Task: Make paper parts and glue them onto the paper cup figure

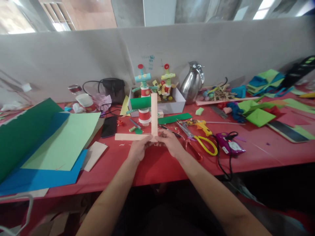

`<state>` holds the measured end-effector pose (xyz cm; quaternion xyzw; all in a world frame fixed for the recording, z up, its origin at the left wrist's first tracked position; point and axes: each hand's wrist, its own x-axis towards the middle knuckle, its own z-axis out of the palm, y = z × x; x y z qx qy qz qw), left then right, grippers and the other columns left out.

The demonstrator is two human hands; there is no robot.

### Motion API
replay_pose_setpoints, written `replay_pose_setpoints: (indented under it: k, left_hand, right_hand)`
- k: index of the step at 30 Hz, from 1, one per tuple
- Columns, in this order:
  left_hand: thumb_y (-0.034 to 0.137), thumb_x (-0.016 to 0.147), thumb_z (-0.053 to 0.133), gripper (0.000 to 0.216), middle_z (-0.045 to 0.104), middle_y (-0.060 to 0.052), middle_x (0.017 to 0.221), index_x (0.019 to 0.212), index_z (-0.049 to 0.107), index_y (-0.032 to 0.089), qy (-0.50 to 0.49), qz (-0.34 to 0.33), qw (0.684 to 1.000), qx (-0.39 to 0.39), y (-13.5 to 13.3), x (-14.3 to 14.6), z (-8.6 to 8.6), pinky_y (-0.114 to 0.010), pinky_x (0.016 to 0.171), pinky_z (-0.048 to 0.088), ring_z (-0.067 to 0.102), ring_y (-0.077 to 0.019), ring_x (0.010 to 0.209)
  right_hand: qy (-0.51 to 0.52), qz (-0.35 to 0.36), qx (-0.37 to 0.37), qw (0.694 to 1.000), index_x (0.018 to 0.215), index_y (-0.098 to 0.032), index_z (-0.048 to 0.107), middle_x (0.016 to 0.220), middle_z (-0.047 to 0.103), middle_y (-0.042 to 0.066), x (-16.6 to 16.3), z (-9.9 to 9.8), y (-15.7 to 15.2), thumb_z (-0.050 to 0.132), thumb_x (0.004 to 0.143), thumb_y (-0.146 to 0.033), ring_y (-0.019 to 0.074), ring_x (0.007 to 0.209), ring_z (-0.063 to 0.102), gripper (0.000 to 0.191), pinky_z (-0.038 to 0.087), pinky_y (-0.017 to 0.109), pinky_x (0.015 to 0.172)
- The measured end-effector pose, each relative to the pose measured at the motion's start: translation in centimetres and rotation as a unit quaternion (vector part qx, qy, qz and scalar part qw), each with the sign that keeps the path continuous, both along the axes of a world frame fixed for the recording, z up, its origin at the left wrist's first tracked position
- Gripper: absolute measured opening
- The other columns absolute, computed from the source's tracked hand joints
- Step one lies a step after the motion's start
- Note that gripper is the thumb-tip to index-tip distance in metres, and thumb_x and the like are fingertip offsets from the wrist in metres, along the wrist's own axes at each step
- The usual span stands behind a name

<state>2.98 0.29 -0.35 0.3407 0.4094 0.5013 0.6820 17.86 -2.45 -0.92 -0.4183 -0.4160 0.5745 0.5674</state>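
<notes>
Two pale wooden strips meet at a right angle over the red table (157, 167). One strip (128, 136) lies flat and runs to the left. The other strip (154, 113) stands upright from the joint. My left hand (138, 149) pinches the joint end of the flat strip. My right hand (169, 142) grips the foot of the upright strip. Both hands have their fingers closed at the corner where the strips meet.
Large green and blue paper sheets (46, 144) lie at the left. A black phone (109, 126), yellow-handled scissors (201, 141), a glue gun (201, 126) and a purple packet (230, 143) surround my hands. Behind stand a white box (172, 105) with paper figures and a steel jug (192, 82).
</notes>
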Motion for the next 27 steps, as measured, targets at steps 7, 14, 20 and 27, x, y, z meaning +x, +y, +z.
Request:
replay_pose_setpoints:
  k: [7,14,20,27]
  left_hand:
    - [0.02,0.053,0.084,0.025,0.073,-0.006,0.07,0.073,0.073,0.01,0.008,0.001,1.0,-0.017,0.01,0.02,0.52,-0.027,0.062,0.056,0.068,-0.0164,0.065]
    - [0.016,0.056,0.079,0.022,0.073,-0.005,0.072,0.076,0.072,0.011,0.002,0.0,1.0,-0.03,-0.07,0.01,0.4,-0.026,0.063,0.056,0.067,-0.0151,0.065]
    - [0.021,0.055,0.08,0.026,0.072,-0.005,0.075,0.078,0.072,0.012,0.01,0.014,1.0,0.01,-0.55,-0.09,0.51,-0.026,0.064,0.055,0.067,-0.0162,0.068]
    - [0.026,0.058,0.08,0.025,0.069,-0.002,0.073,0.078,0.068,0.016,0.005,0.001,0.998,0.056,-0.44,-0.32,0.18,-0.026,0.06,0.051,0.065,-0.0151,0.064]
  right_hand:
    - [0.076,0.026,-0.028,0.996,0.087,-0.023,0.072,0.082,0.065,-0.003,-0.14,-0.18,0.23,0.081,0.063,-0.03,0.0095,0.062,0.055,0.027,0.044,0.027,0.064]
    - [0.088,0.031,-0.059,0.994,0.079,-0.02,0.075,0.071,0.066,-0.001,0.04,0.1,0.33,0.082,0.06,-0.027,0.0095,0.058,0.054,0.022,0.043,0.025,0.061]
    - [0.093,0.016,-0.057,0.994,0.078,-0.021,0.076,0.069,0.067,0.0,-0.12,-0.26,0.55,0.078,0.058,-0.024,0.0114,0.06,0.056,0.021,0.044,0.026,0.059]
    - [0.075,0.02,-0.025,0.997,0.08,-0.02,0.075,0.067,0.066,0.001,-0.34,-0.1,0.27,0.071,0.065,-0.029,0.0129,0.059,0.057,0.018,0.047,0.027,0.059]
